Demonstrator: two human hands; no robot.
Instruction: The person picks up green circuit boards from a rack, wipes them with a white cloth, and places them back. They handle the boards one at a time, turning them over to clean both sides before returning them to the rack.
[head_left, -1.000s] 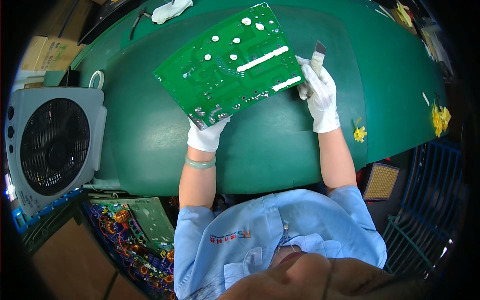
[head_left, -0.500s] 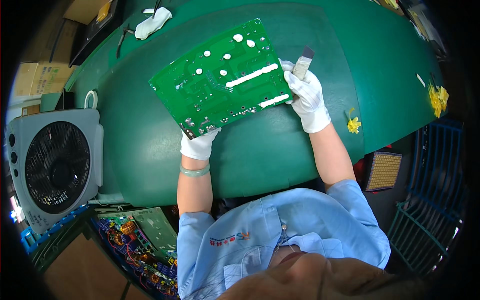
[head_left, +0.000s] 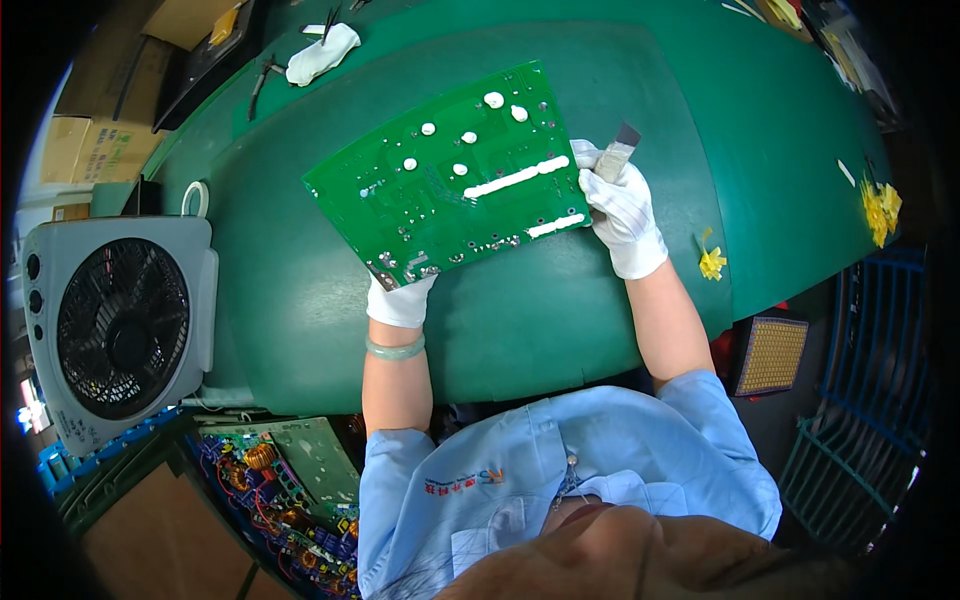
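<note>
A green circuit board (head_left: 400, 215) is held up over the table, its solder side showing, with several white blobs and two white strips on it. My left hand (head_left: 402, 302), in a white glove, grips its near left corner; the fingers are hidden behind the board. My right hand (head_left: 622, 212), gloved too, is at the board's right edge. Between its thumb and fingers is a flat blade (head_left: 622, 148) with a pale wrapped handle, its dark tip pointing up and away. The right fingertips at the board's edge are partly hidden.
The green table mat (head_left: 500, 335) lies beneath. A grey box fan (head_left: 125, 320) stands at left. Pliers (head_left: 262, 85) and a white bundle (head_left: 323, 53) lie at the far left. Yellow scraps (head_left: 712, 262) are at right. Boards with coils (head_left: 285, 500) sit in a crate at lower left.
The circuit board has come slightly nearer to me and tilted a little, both hands moving with it. Both grips look the same. The whole view has shifted slightly.
</note>
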